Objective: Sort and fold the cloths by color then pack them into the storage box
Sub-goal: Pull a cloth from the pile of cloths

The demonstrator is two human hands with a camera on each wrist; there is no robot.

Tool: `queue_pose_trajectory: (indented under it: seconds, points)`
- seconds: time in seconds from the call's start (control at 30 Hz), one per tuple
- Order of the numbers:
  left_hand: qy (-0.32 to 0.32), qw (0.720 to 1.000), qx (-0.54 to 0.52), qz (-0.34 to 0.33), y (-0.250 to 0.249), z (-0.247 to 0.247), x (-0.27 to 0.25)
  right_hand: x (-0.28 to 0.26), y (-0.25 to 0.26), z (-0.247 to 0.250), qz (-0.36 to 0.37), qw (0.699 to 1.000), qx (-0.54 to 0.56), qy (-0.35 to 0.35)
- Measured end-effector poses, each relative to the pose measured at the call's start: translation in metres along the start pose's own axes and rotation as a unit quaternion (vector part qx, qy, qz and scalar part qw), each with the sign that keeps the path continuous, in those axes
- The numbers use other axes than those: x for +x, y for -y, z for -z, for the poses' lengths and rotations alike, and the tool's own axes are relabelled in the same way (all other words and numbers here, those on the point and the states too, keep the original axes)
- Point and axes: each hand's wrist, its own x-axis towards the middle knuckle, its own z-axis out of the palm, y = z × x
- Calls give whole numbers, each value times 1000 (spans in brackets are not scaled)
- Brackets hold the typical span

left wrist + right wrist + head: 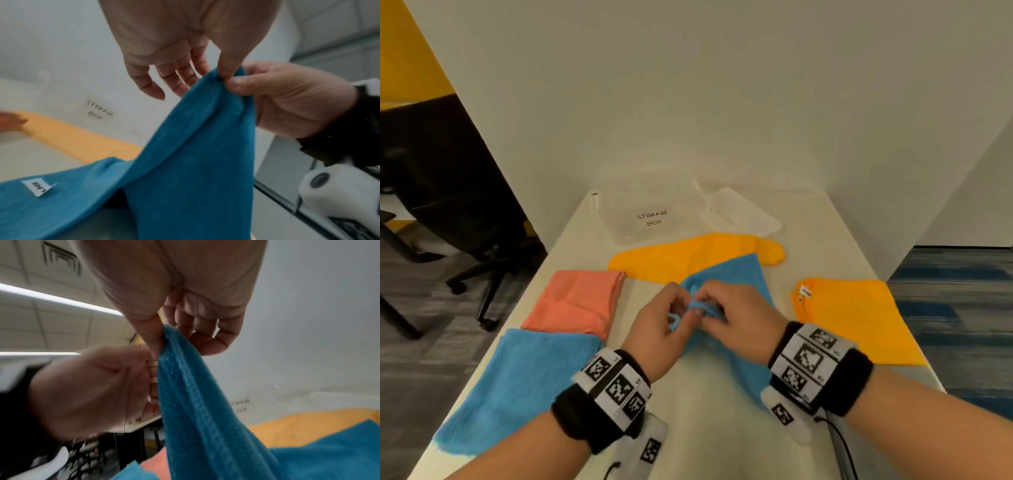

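Two hands meet at one gathered corner of the blue cloth (736, 277) at the middle of the table (822, 246), and the rest of it trails down onto the tabletop, its far edge lying over an orange cloth (688, 253). The left hand (661, 322) pinches the bunched corner between thumb and forefinger, its other fingers (148, 84) loosely curled and apart from the fabric. The right hand (736, 308) nips the same fold between thumb and forefinger, with the remaining fingers curled in towards the palm. Near the left edge lie a second blue cloth (517, 383) and a folded salmon cloth (578, 301); a folded orange cloth (852, 318) sits to the right. The clear storage box (654, 209) stands at the far end, beside its lid (743, 212).
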Motion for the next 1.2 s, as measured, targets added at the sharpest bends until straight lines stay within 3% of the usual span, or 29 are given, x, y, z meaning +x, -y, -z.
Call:
queue_pose_trajectory:
  seconds: [0.1, 0.2, 0.27, 0.4, 0.6, 0.7, 0.83, 0.97, 1.03, 1.1, 1.2]
  points:
    - [9, 995, -69, 69, 5, -3, 5, 7, 3, 32, 42, 996, 49, -60]
    - [95, 992, -14, 80, 20, -9, 2, 10, 11, 65, 46, 986, 104, -118]
    - [112, 990, 28, 75, 31, -13, 1, 11, 15, 89, 46, 977, 125, -167]
    - [60, 992, 41, 105, 49, -13, 8, 11, 15, 133, 44, 953, 101, -282]
    - [33, 995, 28, 94, 44, 15, 39, 15, -21, 169, -2, 932, 78, -354]
    - [16, 994, 40, 98, 49, 43, 58, 25, -63, 186, -70, 932, 11, -357]
    - [-74, 989, 106, 77, 51, 86, 102, 39, -103, 204, -174, 932, -14, -319]
    - [-209, 975, 39, 62, 18, 132, 149, 45, -85, 219, -139, 909, 154, -360]
    - [-240, 969, -27, 41, -5, 150, 156, 40, -70, 222, -103, 895, 214, -377]
    - [-234, 968, -89, 23, -23, 160, 150, 30, -61, 217, -88, 890, 248, -373]
    - [-163, 976, -142, 30, -22, 164, 121, 4, -65, 194, -119, 901, 275, -314]
